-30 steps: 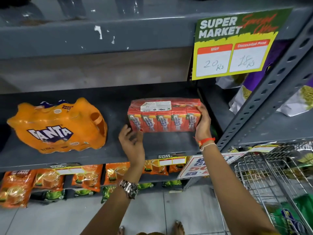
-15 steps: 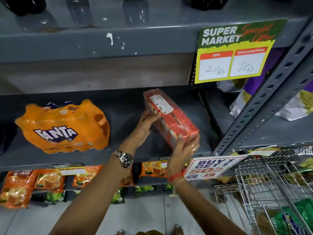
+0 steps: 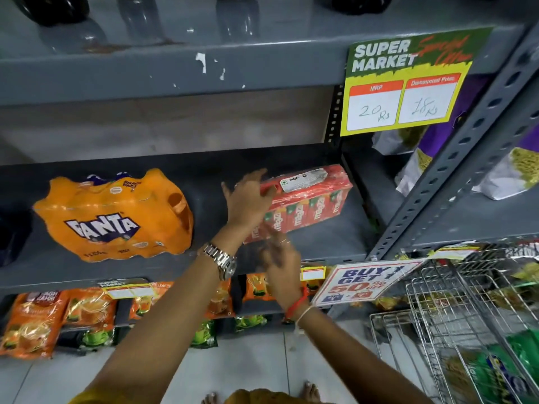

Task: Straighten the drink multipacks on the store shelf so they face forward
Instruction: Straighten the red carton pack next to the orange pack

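A red multipack of juice cartons (image 3: 315,199) lies on the dark grey shelf (image 3: 320,246), branded side toward me, its right end angled further back. My left hand (image 3: 248,202) rests flat against the pack's left end with the fingers spread, not wrapped around it. My right hand (image 3: 281,263) is motion-blurred just below the pack's front left corner, fingers apart and holding nothing. An orange Fanta multipack (image 3: 116,217) sits to the left on the same shelf, logo forward and slightly tilted, with a gap between the two packs.
A yellow price sign (image 3: 402,88) hangs from the shelf above. A slanted perforated steel post (image 3: 455,170) borders the shelf on the right, with snack bags (image 3: 510,170) beyond. A wire cart (image 3: 466,316) stands lower right. Tea pouches (image 3: 38,319) fill the lower shelf.
The red pack was lifted and swung end-on, and now lies back on the shelf with its branded side forward. My right hand has let go and dropped below it.
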`<action>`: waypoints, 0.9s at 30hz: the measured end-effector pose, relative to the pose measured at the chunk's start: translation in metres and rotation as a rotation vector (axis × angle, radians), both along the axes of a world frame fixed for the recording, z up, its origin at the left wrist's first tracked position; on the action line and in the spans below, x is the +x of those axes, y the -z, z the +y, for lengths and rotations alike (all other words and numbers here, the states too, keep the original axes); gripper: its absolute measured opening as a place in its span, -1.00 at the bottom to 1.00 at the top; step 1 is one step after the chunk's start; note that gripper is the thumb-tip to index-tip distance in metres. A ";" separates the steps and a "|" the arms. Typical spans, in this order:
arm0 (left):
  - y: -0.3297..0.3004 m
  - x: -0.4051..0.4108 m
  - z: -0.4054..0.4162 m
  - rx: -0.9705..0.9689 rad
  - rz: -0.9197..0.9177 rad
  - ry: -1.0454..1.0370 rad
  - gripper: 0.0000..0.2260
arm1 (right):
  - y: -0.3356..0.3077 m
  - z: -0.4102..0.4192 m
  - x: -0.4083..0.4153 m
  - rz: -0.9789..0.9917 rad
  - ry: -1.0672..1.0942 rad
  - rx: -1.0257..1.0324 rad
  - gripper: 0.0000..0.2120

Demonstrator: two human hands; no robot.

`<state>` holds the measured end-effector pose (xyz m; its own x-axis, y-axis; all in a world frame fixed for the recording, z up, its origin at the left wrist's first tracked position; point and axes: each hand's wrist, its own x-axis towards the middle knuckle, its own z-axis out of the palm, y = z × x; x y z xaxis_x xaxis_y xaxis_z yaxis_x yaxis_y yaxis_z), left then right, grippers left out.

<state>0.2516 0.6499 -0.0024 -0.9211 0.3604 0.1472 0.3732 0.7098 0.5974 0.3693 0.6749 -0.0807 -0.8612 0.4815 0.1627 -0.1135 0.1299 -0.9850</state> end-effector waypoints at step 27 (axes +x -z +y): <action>0.040 0.041 -0.040 0.899 -0.609 -0.180 -0.78 | -0.035 0.145 -0.011 -0.043 0.315 -0.429 -0.63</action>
<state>0.2927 0.6099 -0.0420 -0.9570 0.2022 -0.2079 -0.2244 -0.0621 0.9725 0.3579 0.8202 -0.0461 -0.6660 0.7330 -0.1381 -0.0919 -0.2643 -0.9600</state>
